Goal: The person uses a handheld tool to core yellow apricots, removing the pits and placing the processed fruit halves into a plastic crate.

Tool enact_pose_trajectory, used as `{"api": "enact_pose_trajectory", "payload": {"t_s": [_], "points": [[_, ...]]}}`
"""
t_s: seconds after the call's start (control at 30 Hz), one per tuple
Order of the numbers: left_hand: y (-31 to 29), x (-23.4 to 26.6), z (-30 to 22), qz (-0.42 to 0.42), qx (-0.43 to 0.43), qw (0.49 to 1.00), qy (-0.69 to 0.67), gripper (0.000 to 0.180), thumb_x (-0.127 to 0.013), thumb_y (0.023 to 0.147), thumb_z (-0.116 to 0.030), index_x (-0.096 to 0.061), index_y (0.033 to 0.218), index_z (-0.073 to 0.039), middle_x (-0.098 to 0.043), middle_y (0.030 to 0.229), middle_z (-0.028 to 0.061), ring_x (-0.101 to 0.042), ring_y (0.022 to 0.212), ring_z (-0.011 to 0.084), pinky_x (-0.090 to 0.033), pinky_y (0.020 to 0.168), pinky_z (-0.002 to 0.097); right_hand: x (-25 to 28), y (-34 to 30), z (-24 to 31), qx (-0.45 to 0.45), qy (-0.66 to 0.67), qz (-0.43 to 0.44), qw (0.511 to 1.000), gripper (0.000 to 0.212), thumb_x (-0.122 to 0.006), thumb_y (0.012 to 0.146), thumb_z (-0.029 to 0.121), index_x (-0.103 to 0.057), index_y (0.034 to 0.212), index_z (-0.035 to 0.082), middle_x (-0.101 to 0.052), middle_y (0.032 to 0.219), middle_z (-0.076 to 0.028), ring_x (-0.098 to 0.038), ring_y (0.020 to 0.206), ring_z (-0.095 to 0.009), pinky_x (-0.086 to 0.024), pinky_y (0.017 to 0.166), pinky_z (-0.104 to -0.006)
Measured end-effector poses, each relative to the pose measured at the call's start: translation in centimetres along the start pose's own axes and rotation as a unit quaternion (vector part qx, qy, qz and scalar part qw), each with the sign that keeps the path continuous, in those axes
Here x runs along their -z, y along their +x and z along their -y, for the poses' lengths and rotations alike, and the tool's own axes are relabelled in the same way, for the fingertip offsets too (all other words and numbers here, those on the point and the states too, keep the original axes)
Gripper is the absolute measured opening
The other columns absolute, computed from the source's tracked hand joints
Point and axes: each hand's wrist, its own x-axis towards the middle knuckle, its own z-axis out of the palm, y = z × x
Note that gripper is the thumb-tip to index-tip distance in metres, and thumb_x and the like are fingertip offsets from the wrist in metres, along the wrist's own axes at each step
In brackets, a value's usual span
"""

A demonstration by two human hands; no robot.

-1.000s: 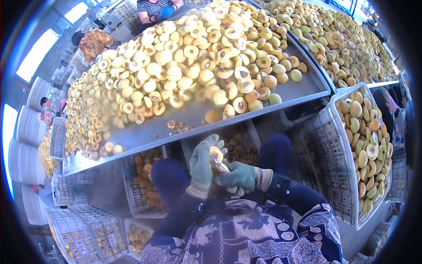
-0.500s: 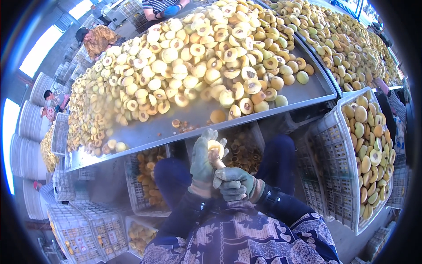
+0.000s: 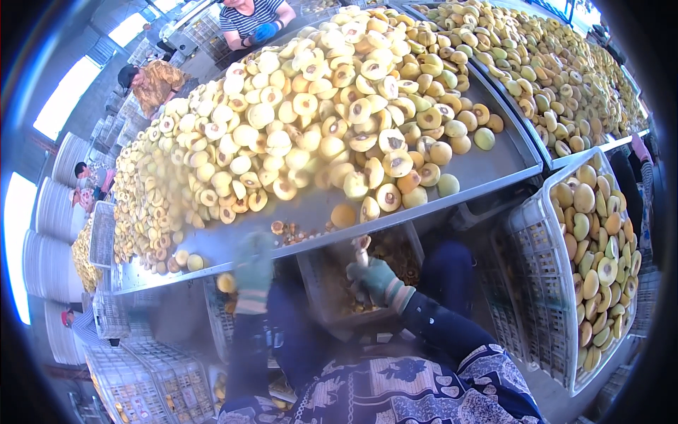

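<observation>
My right hand (image 3: 380,281), in a grey-green work glove, is closed around a short pale tool (image 3: 361,253) with a brownish upper end. It is held upright just below the table's front edge. My left hand (image 3: 253,272), gloved alike, is smeared by motion, so its fingers cannot be made out. Just left of it is a yellow fruit half (image 3: 226,283), over a crate between the table and my legs; whether it touches the glove is unclear. On the metal table (image 3: 452,205) lies a big heap of halved yellow fruit (image 3: 304,106), apricot-like, many with brown centres.
At my right stands a tilted plastic crate (image 3: 544,283) full of fruit halves. Another crate (image 3: 321,283) with dark scraps sits between my knees. More crates (image 3: 148,371) stand at lower left. Several people are around the tables, one with a blue glove (image 3: 266,32).
My hands have parted. The left has swung left, away from the tool, and the fruit half it held is gone from it. The right has moved slightly right, keeping the tool.
</observation>
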Motion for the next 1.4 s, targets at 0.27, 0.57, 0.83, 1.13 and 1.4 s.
{"api": "enact_pose_trajectory", "payload": {"t_s": [0.27, 0.57, 0.83, 1.13, 1.4], "points": [[3.9, -11.5, -13.9, 0.338, -0.051, 0.936, 0.086, 0.061, -0.059, 0.077, -0.059, -0.062, 0.110, -0.008, -0.066, 0.101, 0.0198, -0.063, 0.095, 0.0354, -0.048, 0.084, 0.0424, 1.4, -3.8, 0.8, 0.082, -0.063, -0.011, 0.995, 0.017, -0.063, 0.085, 0.023, -0.058, 0.087, 0.006, -0.055, 0.062, -0.003, -0.050, 0.044, -0.012, -0.039, 0.039, -0.0239], [3.4, -12.4, -10.9, 0.249, -0.199, 0.948, -0.022, 0.037, -0.062, 0.077, -0.034, -0.064, 0.101, -0.007, -0.067, 0.085, 0.0163, -0.064, 0.079, 0.0337, -0.050, 0.071, 0.0417, 2.7, -6.0, 5.0, 0.154, -0.049, -0.055, 0.985, 0.030, -0.061, 0.088, 0.032, -0.057, 0.100, 0.005, -0.058, 0.075, -0.003, -0.055, 0.059, -0.013, -0.046, 0.048, -0.0262], [-1.2, -6.3, -12.4, 0.302, -0.265, 0.861, -0.311, 0.036, -0.066, 0.073, 0.000, -0.063, 0.109, -0.002, -0.054, 0.126, 0.0209, -0.054, 0.117, 0.0309, -0.043, 0.098, 0.0360, 2.8, -4.4, 5.4, 0.154, 0.046, 0.160, 0.974, 0.037, -0.051, 0.094, 0.032, -0.056, 0.112, 0.000, -0.061, 0.099, -0.008, -0.059, 0.076, -0.015, -0.048, 0.061, -0.0224], [-6.5, -5.9, -13.0, 0.213, 0.129, 0.844, -0.475, 0.043, -0.058, 0.084, 0.005, -0.050, 0.126, 0.005, -0.060, 0.107, 0.0094, -0.059, 0.090, 0.0114, -0.049, 0.081, 0.0227, -0.8, -4.7, 0.8, 0.334, -0.024, -0.032, 0.942, 0.023, -0.053, 0.095, 0.015, -0.057, 0.113, 0.002, -0.063, 0.097, -0.002, -0.058, 0.084, -0.008, -0.050, 0.075, -0.0216], [-6.6, -4.8, -13.8, 0.021, -0.163, 0.948, -0.273, 0.027, -0.059, 0.084, 0.001, -0.062, 0.111, 0.004, -0.064, 0.106, 0.0153, -0.062, 0.095, 0.0210, -0.049, 0.087, 0.0325, -1.5, -3.1, -2.4, 0.424, -0.005, -0.101, 0.900, 0.023, -0.055, 0.094, 0.019, -0.058, 0.111, 0.003, -0.063, 0.095, -0.002, -0.059, 0.079, -0.008, -0.051, 0.069, -0.0230]]}}
